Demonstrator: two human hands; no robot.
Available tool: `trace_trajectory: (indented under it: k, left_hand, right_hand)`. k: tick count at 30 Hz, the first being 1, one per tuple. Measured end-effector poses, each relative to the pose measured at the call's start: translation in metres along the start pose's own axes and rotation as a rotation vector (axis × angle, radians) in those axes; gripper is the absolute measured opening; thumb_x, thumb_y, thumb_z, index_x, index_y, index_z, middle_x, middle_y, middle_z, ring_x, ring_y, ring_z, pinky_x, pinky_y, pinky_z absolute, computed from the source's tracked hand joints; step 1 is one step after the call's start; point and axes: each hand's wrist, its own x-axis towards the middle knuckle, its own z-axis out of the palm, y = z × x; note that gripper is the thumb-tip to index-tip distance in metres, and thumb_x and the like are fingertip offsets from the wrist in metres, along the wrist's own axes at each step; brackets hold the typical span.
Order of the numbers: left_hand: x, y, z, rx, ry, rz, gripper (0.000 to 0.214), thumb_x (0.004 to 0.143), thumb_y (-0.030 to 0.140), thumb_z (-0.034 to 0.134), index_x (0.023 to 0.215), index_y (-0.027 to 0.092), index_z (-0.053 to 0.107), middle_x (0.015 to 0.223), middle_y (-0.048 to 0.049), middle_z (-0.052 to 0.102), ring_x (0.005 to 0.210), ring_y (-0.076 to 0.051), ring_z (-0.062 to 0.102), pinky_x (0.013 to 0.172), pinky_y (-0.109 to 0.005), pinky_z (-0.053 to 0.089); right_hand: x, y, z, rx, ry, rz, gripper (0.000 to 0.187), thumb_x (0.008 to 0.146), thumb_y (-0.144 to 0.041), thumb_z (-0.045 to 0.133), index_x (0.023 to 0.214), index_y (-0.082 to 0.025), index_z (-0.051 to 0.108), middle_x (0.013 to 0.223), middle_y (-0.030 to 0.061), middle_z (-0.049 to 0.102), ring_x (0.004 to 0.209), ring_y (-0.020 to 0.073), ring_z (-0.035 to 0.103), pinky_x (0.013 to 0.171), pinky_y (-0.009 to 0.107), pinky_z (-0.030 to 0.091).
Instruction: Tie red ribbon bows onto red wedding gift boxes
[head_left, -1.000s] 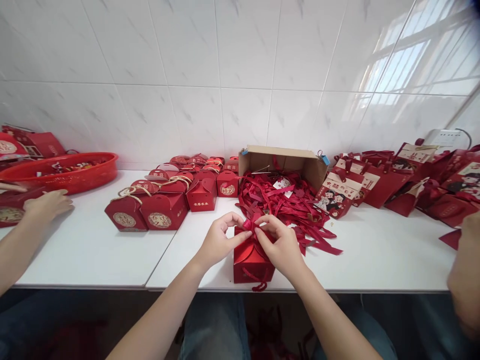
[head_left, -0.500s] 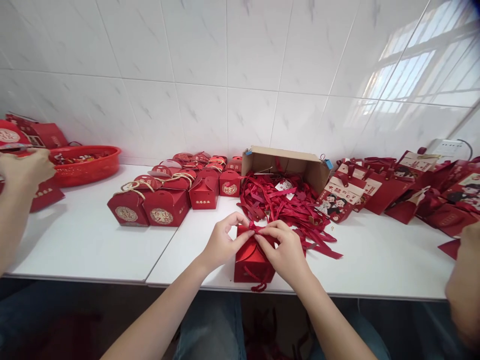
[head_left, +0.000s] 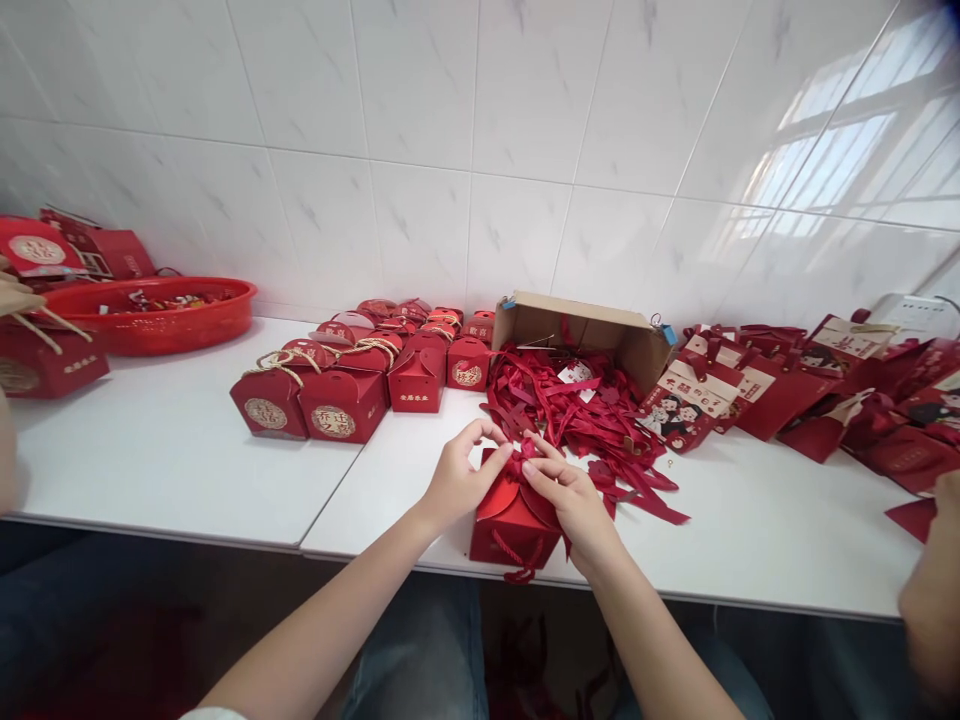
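Observation:
A red gift box (head_left: pixel 514 530) with curved top flaps stands near the table's front edge, a twisted red cord hanging down its near side. On top of it a dark red ribbon (head_left: pixel 516 464) is bunched into a knot or bow. My left hand (head_left: pixel 463 478) pinches the ribbon from the left, thumb against fingers. From the right, my right hand (head_left: pixel 571 500) pinches the same ribbon with thumb and forefinger. The fingers partly hide the ribbon's shape. Just behind the box lies a heap of loose red ribbons (head_left: pixel 570 400), spilling from a cardboard box (head_left: pixel 585 318) on its side.
Several closed red boxes (head_left: pixel 349 400) stand left of centre. A red basin (head_left: pixel 187 325) of small wrapped pieces is farther left, beside a co-worker's hand (head_left: pixel 16 298) at a corded box. Red printed gift bags (head_left: pixel 690 400) crowd the right, near another person's hand (head_left: pixel 934 590).
The view has turned slightly left. My right fingers have shifted on the ribbon, and its bunch looks fuller. The co-worker at left now has a corded box at hand.

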Motion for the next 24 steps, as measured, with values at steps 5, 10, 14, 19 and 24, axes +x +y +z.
trace_trajectory:
  k: [5, 10, 14, 19, 24]
  left_hand:
    - [-0.01, 0.011, -0.009, 0.12, -0.118, 0.003, 0.017, 0.078, 0.029, 0.066, 0.093, 0.021, 0.07, 0.093, -0.0064, 0.067, 0.092, -0.021, 0.061, 0.088, -0.035, 0.046]
    - [-0.004, 0.014, -0.008, 0.108, -0.121, -0.083, 0.01, 0.077, 0.026, 0.066, 0.082, 0.021, 0.073, 0.088, -0.0061, 0.069, 0.087, -0.021, 0.063, 0.085, -0.034, 0.047]
    - [0.003, 0.016, -0.015, 0.091, -0.2, -0.093, 0.007, 0.075, 0.024, 0.066, 0.075, 0.019, 0.07, 0.084, -0.0048, 0.07, 0.083, -0.021, 0.064, 0.084, -0.034, 0.048]
    - [0.012, 0.025, -0.026, 0.099, -0.38, -0.047, 0.008, 0.078, 0.022, 0.06, 0.078, 0.02, 0.067, 0.085, -0.0031, 0.07, 0.085, -0.02, 0.064, 0.085, -0.032, 0.047]
    - [0.019, 0.034, -0.031, 0.189, -0.465, -0.017, 0.01, 0.08, 0.024, 0.057, 0.081, 0.021, 0.067, 0.087, -0.0028, 0.07, 0.085, -0.02, 0.063, 0.081, -0.031, 0.047]
  right_hand:
    - [-0.001, 0.005, 0.0, -0.077, 0.057, -0.026, 0.03, 0.074, -0.05, 0.068, 0.083, -0.023, 0.076, 0.14, 0.0112, 0.048, 0.134, 0.0306, 0.037, 0.109, 0.047, 0.028]
    - [-0.007, 0.004, -0.004, -0.205, 0.079, -0.06, 0.029, 0.079, -0.048, 0.063, 0.088, -0.024, 0.075, 0.131, 0.0109, 0.056, 0.13, 0.0281, 0.043, 0.109, 0.046, 0.03]
    - [-0.011, -0.003, -0.016, -0.385, 0.034, -0.136, 0.022, 0.079, -0.04, 0.064, 0.09, -0.023, 0.074, 0.107, 0.009, 0.069, 0.106, 0.0252, 0.059, 0.096, 0.042, 0.042]
    - [-0.011, -0.022, -0.03, -0.581, -0.017, -0.257, 0.012, 0.08, -0.028, 0.06, 0.086, -0.02, 0.066, 0.081, 0.0033, 0.069, 0.069, 0.0163, 0.056, 0.063, 0.029, 0.044]
    - [-0.008, -0.043, -0.035, -0.688, -0.128, -0.226, 0.024, 0.083, -0.036, 0.059, 0.103, -0.022, 0.059, 0.058, -0.0044, 0.057, 0.051, 0.0121, 0.045, 0.051, 0.025, 0.037]
